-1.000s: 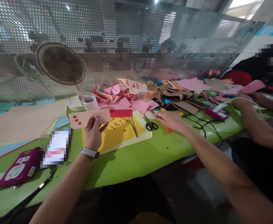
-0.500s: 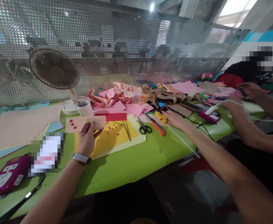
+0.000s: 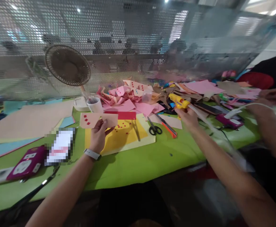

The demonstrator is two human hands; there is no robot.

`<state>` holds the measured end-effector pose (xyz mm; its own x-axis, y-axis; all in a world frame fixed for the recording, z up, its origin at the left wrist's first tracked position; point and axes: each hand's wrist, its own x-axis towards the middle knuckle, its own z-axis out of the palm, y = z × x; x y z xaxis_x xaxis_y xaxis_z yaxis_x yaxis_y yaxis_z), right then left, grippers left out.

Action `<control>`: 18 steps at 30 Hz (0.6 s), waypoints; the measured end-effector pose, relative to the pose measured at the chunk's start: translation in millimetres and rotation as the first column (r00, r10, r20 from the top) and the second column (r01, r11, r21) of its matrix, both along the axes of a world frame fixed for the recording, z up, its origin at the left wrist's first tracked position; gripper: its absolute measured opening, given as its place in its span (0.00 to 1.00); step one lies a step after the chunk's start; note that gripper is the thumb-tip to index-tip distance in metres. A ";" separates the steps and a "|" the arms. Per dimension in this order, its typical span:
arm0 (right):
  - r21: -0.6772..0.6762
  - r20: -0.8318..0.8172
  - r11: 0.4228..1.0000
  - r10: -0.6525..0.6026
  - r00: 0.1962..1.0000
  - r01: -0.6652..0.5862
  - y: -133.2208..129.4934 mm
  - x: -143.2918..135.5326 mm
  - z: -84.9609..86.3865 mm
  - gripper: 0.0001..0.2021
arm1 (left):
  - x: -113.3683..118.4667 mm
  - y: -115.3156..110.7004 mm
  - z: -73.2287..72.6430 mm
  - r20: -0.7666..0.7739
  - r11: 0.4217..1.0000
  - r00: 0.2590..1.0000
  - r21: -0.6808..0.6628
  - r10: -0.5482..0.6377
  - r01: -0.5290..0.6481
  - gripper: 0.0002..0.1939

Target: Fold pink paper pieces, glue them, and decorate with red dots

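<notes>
Between its thumb and fingers, my left hand (image 3: pixel 98 135) grips a pale peach paper strip (image 3: pixel 88 120) with several red diamond shapes at its left end. Below and behind the strip lies a yellow sheet (image 3: pixel 115 139) scattered with small red pieces, and tweezers (image 3: pixel 136 130) rest on it. My right hand (image 3: pixel 187 116) is wrapped round a yellow hot glue gun (image 3: pixel 180 101), raised over the table with its nozzle pointing up and left. A glue stick trails blurred behind the gun. Black-handled scissors (image 3: pixel 155 127) and an orange utility knife (image 3: pixel 167 126) lie between my hands.
A fan (image 3: pixel 68 65) and a white cup (image 3: pixel 95 104) stand at the back left. Pink paper scraps (image 3: pixel 128 105) are heaped behind the yellow sheet. A phone (image 3: pixel 60 146) and a purple power bank (image 3: pixel 26 162) lie at left. Another person's arm (image 3: pixel 267 126) reaches in at right.
My right hand has lifted the glue gun off the table. My left hand still holds the paper strip. The whole view has shifted, so things appear further right.
</notes>
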<state>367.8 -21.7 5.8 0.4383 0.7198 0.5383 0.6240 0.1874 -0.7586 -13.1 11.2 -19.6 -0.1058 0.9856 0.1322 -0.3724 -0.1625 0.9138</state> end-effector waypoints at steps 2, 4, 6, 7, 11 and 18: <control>-0.025 -0.173 0.985 0.164 0.971 -0.170 6.7 -40.5 8.9 0.18 | 0.3 -1.1 -1.5 -0.007 1.000 1.000 0.015 -0.008 0.008 0.20; -0.042 -0.356 0.920 0.352 0.866 -0.391 9.3 -83.6 18.2 0.18 | 0.4 -1.9 -2.3 0.003 1.000 1.000 0.018 -0.015 0.015 0.19; -0.034 -0.424 0.813 0.514 0.745 -0.581 8.6 -122.1 25.3 0.18 | 0.6 -2.6 -2.2 0.039 1.000 0.999 0.021 -0.022 0.021 0.20; -0.046 -0.417 0.757 0.579 0.701 -0.652 7.6 -137.8 27.4 0.18 | 1.0 -3.1 -1.8 0.053 0.999 0.998 0.023 -0.038 0.037 0.20; -0.128 -0.341 0.705 0.629 0.699 -0.697 2.2 -171.4 25.0 0.15 | 3.5 -6.3 0.6 0.064 0.996 0.994 0.024 -0.088 0.086 0.20; -0.142 -0.291 0.691 0.655 0.698 -0.708 -8.5 -169.5 11.6 0.14 | 8.0 -11.5 -0.1 0.040 0.993 0.993 0.014 -0.114 0.113 0.20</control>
<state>198.3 -30.2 17.4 -0.1461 0.9490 0.2794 0.2208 0.3066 -0.9259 -5.1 -0.3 -19.7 0.0013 0.9899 0.1419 -0.4258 -0.1278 0.8957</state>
